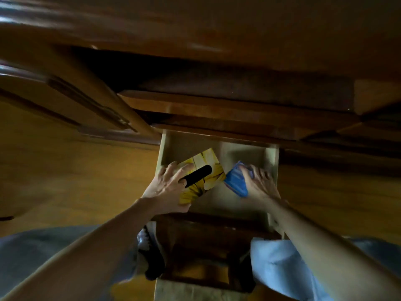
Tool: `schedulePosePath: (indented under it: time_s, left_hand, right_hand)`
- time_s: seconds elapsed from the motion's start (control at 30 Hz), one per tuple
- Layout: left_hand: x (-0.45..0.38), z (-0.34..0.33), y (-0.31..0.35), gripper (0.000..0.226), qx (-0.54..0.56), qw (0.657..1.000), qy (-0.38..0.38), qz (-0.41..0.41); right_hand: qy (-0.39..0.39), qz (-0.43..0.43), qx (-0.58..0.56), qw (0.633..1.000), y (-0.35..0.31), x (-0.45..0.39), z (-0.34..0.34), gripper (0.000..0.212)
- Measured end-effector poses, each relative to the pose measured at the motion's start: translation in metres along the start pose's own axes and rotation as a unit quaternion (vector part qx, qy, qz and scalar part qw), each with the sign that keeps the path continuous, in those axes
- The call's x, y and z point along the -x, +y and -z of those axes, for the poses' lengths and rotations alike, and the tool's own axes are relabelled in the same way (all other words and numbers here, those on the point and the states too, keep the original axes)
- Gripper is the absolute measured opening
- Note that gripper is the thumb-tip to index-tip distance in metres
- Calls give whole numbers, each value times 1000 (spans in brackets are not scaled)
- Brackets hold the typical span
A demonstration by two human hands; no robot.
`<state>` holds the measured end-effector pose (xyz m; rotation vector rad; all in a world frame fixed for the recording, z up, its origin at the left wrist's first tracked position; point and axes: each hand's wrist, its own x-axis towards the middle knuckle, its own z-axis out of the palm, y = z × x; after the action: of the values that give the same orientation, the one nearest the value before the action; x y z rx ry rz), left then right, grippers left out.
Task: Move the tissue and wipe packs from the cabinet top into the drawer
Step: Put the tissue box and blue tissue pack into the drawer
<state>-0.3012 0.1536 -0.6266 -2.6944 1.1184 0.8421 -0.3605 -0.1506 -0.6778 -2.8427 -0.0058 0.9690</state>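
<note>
A pulled-out drawer (pixel 272 161) with pale inner walls lies below the dark wooden cabinet top (pixel 217 29). My left hand (pixel 167 185) grips a yellow tissue box (pixel 206 168) with a black oval slot, held tilted over the drawer's left half. My right hand (pixel 260 183) holds a blue wipe pack (pixel 235 181), also tilted, inside the drawer's right half. Whether either pack touches the drawer bottom is not clear.
The drawer's dark wooden front (pixel 206 235) is close to my body, between my knees in blue jeans (pixel 282 268). An open cabinet door (pixel 65 94) stands at the left. A black-and-white shoe (pixel 149 257) rests on the wooden floor (pixel 65 181).
</note>
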Motion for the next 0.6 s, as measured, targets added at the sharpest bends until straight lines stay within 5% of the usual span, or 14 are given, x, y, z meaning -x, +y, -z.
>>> schedulePosePath:
  time_s: [0.3,0.4,0.6]
  left_hand:
    - [-45,-83,-20,68,61,973,221,9]
    - [-20,-77,15,78,123,971,148,141]
    - [2,-56,25,97,110,968,73,211]
  right_hand:
    - [73,-36,58,995,12,-53,-30,113]
    - [64,-74,-3,995,-12,-14,-23,107]
    - [109,-58,-50,991,-34,42,2,109]
